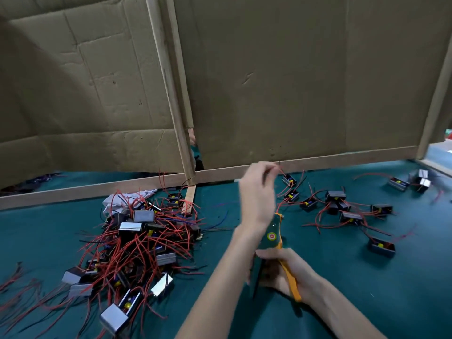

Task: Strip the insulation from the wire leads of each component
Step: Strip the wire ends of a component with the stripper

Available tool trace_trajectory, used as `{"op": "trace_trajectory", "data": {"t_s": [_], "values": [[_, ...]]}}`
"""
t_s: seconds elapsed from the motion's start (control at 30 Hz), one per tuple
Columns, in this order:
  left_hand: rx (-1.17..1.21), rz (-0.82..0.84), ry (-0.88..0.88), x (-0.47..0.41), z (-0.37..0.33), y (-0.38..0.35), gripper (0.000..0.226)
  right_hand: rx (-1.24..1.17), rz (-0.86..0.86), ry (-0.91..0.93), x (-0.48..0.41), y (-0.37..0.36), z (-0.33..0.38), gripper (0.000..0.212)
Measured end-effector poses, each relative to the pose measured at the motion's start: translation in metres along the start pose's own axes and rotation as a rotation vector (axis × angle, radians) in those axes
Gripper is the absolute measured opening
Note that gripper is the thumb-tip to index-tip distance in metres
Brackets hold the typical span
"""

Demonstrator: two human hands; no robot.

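L hand [256, 192] pinches red lead [283, 172], prob. light & floppy, so hold nr tip; R hand [288, 272] grips stripper [274, 237].

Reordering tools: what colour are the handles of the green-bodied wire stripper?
The stripper handles are yellow-orange, clearest in the head view.

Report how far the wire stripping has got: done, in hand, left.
Likely done: about a dozen components spread out on the right of the green mat, though bare ends are too small to confirm. In hand: left hand pinches a red lead; right hand grips the stripper. Left: the big tangled pile on the left.
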State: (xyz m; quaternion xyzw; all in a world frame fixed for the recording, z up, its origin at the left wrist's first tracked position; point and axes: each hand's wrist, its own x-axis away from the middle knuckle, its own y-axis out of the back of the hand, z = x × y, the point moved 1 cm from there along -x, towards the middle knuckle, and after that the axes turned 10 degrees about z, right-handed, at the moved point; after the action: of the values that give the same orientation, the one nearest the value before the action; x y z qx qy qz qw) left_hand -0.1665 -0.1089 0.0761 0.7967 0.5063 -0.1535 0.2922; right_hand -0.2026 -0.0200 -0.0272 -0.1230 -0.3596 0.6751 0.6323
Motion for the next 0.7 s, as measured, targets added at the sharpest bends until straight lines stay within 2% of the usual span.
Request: {"op": "trace_trajectory", "data": {"t_s": [0.1, 0.2, 0.27, 0.37, 0.43, 0.53, 0.6, 0.7], "values": [[0.085, 0.246, -0.04, -0.004, -0.015, -0.038, 0.012, 0.0, -0.025, 0.024, 0.0, 0.002, 0.001, 0.011], [0.031, 0.642, -0.001, 0.006, -0.013, -0.054, 0.04, -0.011, -0.023, 0.046, -0.001, 0.002, 0.002, 0.007], [-0.022, 0.73, 0.033, 0.015, -0.006, -0.046, 0.049, -0.019, -0.031, 0.041, -0.003, 0.004, 0.002, 0.013], [-0.16, 0.606, 0.126, 0.017, 0.008, -0.013, 0.046, -0.069, -0.024, 0.025, -0.006, 0.006, 0.001, 0.015], [-0.388, 0.479, 0.202, 0.013, 0.02, 0.018, 0.043, -0.088, -0.024, 0.017, -0.006, 0.006, 0.0, 0.011], [-0.765, 0.183, 0.34, 0.005, 0.036, 0.079, 0.039, -0.093, -0.007, 0.018, -0.006, 0.006, 0.0, 0.011], [-0.97, 0.023, 0.504, -0.002, 0.045, 0.124, 0.036, -0.077, -0.007, 0.018, -0.007, 0.006, 0.0, 0.011], [-1.137, 0.065, 0.866, -0.004, 0.062, 0.182, 0.038, -0.056, -0.002, 0.014, -0.007, 0.007, 0.0, 0.014]]}}
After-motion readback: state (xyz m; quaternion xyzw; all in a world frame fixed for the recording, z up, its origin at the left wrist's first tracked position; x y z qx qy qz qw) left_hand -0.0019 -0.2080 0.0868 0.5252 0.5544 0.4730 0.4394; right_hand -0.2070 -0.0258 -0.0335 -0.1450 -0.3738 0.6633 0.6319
